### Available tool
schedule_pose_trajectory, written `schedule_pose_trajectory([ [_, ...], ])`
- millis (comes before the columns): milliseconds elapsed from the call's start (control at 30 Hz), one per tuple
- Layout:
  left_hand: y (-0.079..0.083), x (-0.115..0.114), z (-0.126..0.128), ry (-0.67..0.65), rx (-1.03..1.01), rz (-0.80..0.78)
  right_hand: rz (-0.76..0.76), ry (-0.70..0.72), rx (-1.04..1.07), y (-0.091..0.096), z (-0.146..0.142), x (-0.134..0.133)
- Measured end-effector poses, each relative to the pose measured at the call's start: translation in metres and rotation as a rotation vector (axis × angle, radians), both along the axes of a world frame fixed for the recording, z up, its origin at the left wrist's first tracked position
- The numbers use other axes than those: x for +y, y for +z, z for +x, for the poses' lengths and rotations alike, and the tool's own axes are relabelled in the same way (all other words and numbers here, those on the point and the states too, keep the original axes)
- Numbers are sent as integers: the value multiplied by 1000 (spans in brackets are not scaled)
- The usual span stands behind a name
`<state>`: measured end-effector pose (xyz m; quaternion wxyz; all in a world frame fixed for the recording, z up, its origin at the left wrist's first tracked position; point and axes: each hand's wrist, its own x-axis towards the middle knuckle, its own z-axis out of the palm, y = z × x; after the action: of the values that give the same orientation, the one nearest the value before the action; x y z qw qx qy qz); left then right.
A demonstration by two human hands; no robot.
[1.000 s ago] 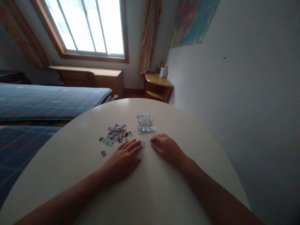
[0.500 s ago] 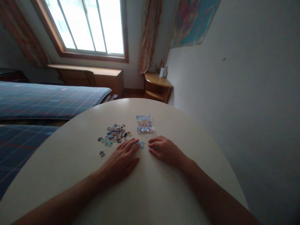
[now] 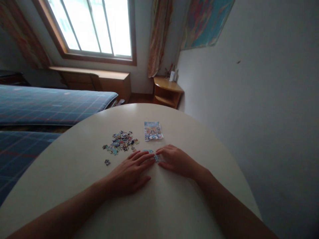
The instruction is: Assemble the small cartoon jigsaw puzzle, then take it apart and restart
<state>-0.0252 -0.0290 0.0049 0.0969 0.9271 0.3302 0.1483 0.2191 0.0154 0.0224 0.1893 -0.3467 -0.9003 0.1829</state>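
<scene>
Light-blue joined puzzle pieces (image 3: 148, 151) lie flat on the white round table (image 3: 189, 132), partly covered by my fingers. My left hand (image 3: 134, 168) is laid flat over their near side, its fingers stretched out and its thumb apart. My right hand (image 3: 173, 158) faces it from the right, with a small blue puzzle piece (image 3: 156, 158) at its curled fingertips, against the left fingers. To the left of the hands lies a loose heap of mixed puzzle pieces (image 3: 121, 142). One dark puzzle piece (image 3: 107, 162) rests apart, nearer to me.
Beyond my hands lies a picture sheet (image 3: 153, 130) with a blue penguin-like figure. A bed with a blue plaid cover (image 3: 50, 104) stands left of the table. The white wall (image 3: 261, 109) runs along the right. A wooden corner shelf (image 3: 168, 87) stands behind.
My left hand has slid slightly right, its fingertips now meeting the small piece at my right fingertips. The gap between the hands has closed. The heap and sheet have stayed put.
</scene>
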Motion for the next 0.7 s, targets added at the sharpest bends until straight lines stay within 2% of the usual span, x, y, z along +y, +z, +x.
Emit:
schedule_pose_trajectory([
  [167, -1, 1, 0, -3, -9, 7, 126, 79, -17, -2, -2, 0],
  [400, -1, 0, 0, 29, -9, 35, 260, -38, -152, 1, 5, 6],
  [533, -1, 1, -2, 21, -22, 41, 266, -120, -192, 1, 12, 10],
  [700, 2, -2, 2, 17, -2, 48, 213, -160, -111, -7, 15, 11],
])
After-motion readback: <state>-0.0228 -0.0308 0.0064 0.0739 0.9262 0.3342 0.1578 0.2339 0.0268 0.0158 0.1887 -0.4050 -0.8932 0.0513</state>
